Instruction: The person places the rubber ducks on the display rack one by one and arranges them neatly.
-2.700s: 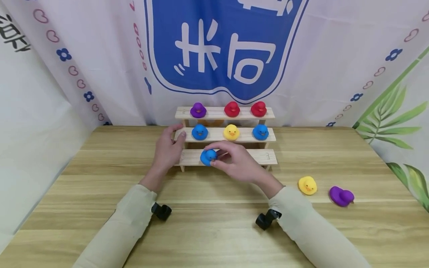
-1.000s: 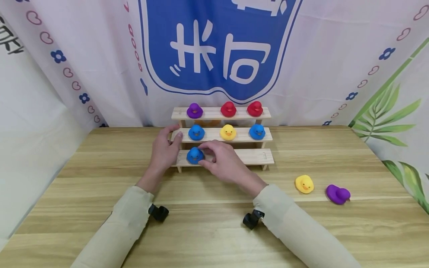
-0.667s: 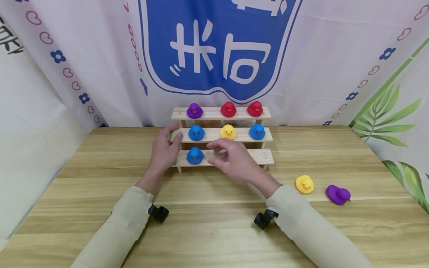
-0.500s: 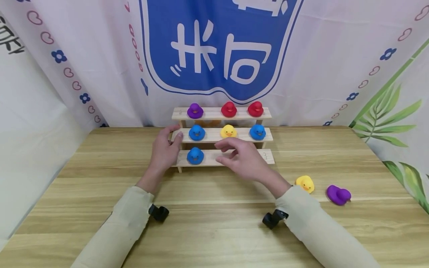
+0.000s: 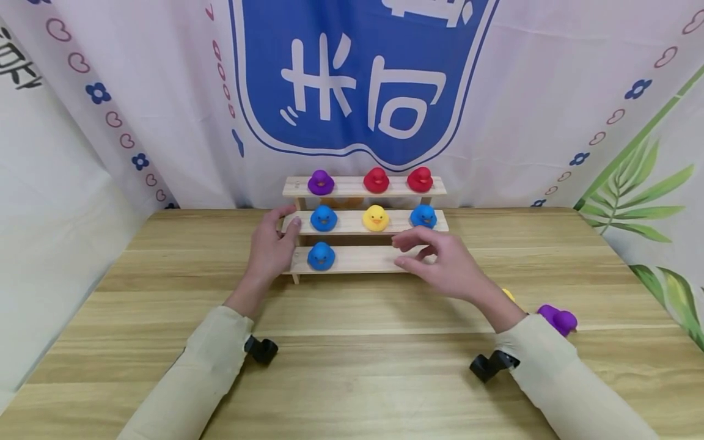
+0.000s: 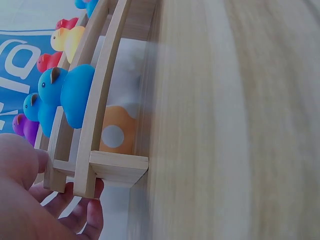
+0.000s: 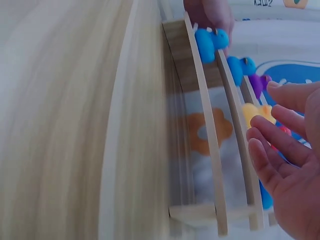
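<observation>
A three-step wooden display stand (image 5: 360, 260) is at the back of the table, with rubber ducks on its steps. My left hand (image 5: 271, 247) grips the stand's left end, thumb and fingers around the boards in the left wrist view. On the bottom step, near that end, a blue rubber duck (image 5: 321, 256) sits upright. My right hand (image 5: 445, 263) hovers at the right part of that step, its fingers apart and loosely bent, holding nothing. The middle step bears a blue duck (image 5: 324, 218), a yellow duck (image 5: 376, 218) and another blue duck (image 5: 423, 216).
On the top step sit a purple duck (image 5: 321, 182) and two red ducks (image 5: 376, 179). A yellow duck (image 5: 509, 294), mostly hidden by my right forearm, and a purple duck (image 5: 558, 319) lie on the table at right. A printed curtain (image 5: 192, 122) hangs behind.
My right hand set the blue duck down at the left of the bottom step, let go and moved right along the step. My left hand has kept its grip on the stand.
</observation>
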Demonstrator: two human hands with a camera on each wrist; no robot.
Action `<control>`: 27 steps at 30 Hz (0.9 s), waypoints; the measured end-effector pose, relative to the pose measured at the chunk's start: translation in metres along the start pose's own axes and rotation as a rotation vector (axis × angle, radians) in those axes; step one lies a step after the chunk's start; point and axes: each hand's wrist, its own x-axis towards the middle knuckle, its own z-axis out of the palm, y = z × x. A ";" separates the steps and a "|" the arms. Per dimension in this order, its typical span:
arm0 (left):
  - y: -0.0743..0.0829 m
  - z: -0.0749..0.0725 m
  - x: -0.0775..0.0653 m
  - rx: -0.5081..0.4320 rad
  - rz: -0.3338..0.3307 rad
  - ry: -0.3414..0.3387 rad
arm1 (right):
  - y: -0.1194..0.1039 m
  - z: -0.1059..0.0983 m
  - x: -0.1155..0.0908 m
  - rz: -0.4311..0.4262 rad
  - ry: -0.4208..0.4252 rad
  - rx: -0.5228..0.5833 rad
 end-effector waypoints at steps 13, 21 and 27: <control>0.002 0.000 -0.002 -0.002 -0.001 -0.003 | 0.022 -0.037 -0.029 0.018 0.103 -0.019; 0.002 -0.001 -0.002 -0.003 -0.011 -0.002 | 0.037 -0.054 -0.046 0.053 0.106 -0.043; 0.001 -0.001 -0.002 -0.014 -0.014 -0.002 | 0.048 -0.068 -0.059 0.068 0.084 -0.031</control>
